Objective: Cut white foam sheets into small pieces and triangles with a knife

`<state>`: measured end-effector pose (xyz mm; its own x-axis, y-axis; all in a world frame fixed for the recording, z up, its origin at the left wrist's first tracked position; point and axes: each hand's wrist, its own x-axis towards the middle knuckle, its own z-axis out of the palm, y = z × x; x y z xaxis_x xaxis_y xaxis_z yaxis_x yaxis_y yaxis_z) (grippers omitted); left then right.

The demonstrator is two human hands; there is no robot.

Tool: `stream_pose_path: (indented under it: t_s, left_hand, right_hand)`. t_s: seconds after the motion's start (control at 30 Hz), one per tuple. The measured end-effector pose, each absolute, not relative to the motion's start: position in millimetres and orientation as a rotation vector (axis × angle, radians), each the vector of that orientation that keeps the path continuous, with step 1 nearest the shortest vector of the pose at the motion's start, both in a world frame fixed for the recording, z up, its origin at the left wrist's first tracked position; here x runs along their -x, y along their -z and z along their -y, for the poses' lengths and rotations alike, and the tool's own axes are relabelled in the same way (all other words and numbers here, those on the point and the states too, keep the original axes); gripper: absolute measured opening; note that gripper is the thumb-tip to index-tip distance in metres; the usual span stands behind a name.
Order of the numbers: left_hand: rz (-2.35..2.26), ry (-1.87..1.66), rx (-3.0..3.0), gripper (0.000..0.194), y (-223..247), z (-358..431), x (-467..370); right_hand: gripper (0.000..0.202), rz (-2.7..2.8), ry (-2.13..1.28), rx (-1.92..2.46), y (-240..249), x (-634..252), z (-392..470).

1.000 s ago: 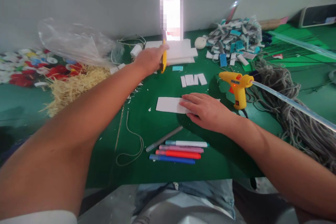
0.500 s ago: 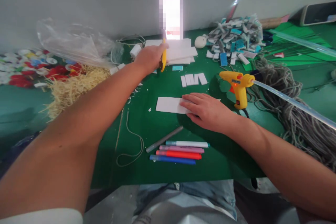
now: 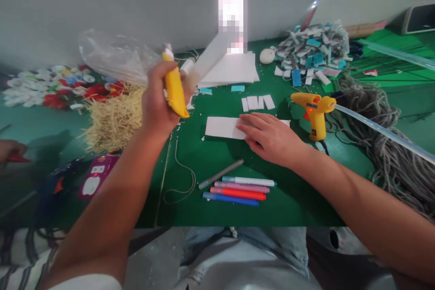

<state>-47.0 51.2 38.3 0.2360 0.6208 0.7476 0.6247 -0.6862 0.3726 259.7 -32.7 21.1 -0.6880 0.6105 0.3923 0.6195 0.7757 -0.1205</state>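
Note:
My left hand (image 3: 158, 99) is closed around a yellow utility knife (image 3: 176, 88), raised above the left part of the table. A translucent flat strip, apparently a plastic ruler (image 3: 212, 56), also sticks out of this hand, slanting up and to the right. My right hand (image 3: 270, 138) lies flat, fingers stretched, on a white foam board strip (image 3: 222, 128) and hides part of it. Several small white cut pieces (image 3: 253, 103) lie in a row just beyond. Farther back is a stack of white sheets (image 3: 243, 69).
A yellow hot glue gun (image 3: 317, 118) with a long glue stick stands right of my right hand, beside grey yarn (image 3: 370, 122). Markers (image 3: 238, 194) lie in front. Straw (image 3: 113, 120) and a heap of cut scraps (image 3: 312, 50) flank the workspace. Another person's hand (image 3: 12, 150) shows far left.
My left hand has drawn back from the white sheets, up and to the left, still holding the knife, with the translucent ruler now showing in it. My right hand stays on the strip.

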Motion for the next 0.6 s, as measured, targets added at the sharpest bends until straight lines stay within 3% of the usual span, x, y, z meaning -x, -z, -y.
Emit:
stream_pose_path:
  t_s: [0.17, 0.6]
  left_hand:
    - [1.105, 1.772, 2.313, 0.057, -24.2, -26.7, 58.8]
    - [1.135, 1.685, 2.306, 0.057, -17.9, -14.8, 68.8]
  right_hand:
    - [0.042, 2.604, 0.001, 1.037, -29.0, -256.3, 29.5]
    - [0.053, 2.529, -0.012, 1.371, -43.9, -222.7, -44.3]
